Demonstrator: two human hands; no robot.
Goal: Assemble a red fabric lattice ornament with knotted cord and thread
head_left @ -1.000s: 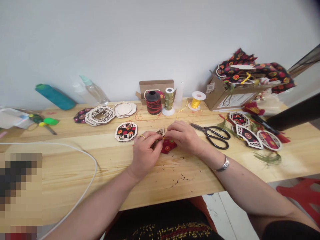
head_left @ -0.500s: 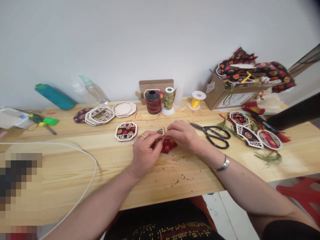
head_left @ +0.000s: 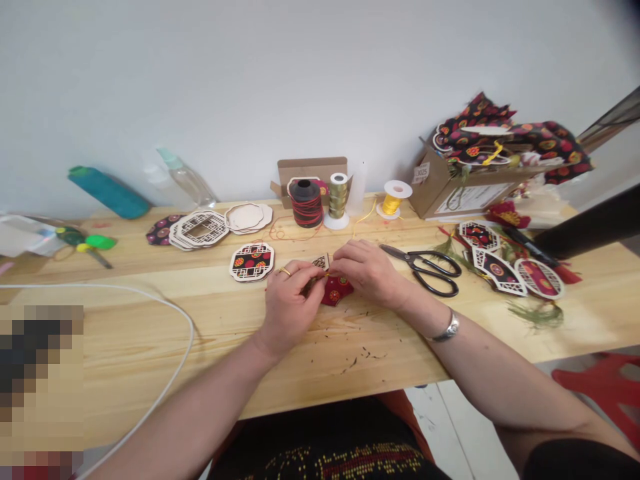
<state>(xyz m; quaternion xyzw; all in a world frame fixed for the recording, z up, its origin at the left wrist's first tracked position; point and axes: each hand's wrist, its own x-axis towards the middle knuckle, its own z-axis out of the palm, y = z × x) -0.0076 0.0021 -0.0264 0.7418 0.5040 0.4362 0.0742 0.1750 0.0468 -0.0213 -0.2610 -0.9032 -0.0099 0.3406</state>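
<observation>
Over the middle of the table, my left hand (head_left: 291, 301) is closed on a small ornament (head_left: 337, 291) with dark red patterned fabric and a cut-out wooden lattice. My right hand (head_left: 369, 275) meets it from the other side, its thumb and fingers pinched on a thin yellow cord (head_left: 327, 274) at the ornament. My fingers hide much of the piece and most of the cord. Just left of my left hand lies an octagonal lattice ornament (head_left: 252, 261) with black and red fabric. Black-handled scissors (head_left: 434, 272) rest open to the right of my right hand.
Behind my hands stand a red-black cord spool (head_left: 307, 204), a gold thread spool (head_left: 339, 199) and a yellow cord spool (head_left: 395, 200). Wooden frames (head_left: 199, 230) are stacked left. Tasselled ornaments (head_left: 497, 270) and a fabric-filled carton (head_left: 463, 190) lie right. A white cable (head_left: 186, 310) curves across the left.
</observation>
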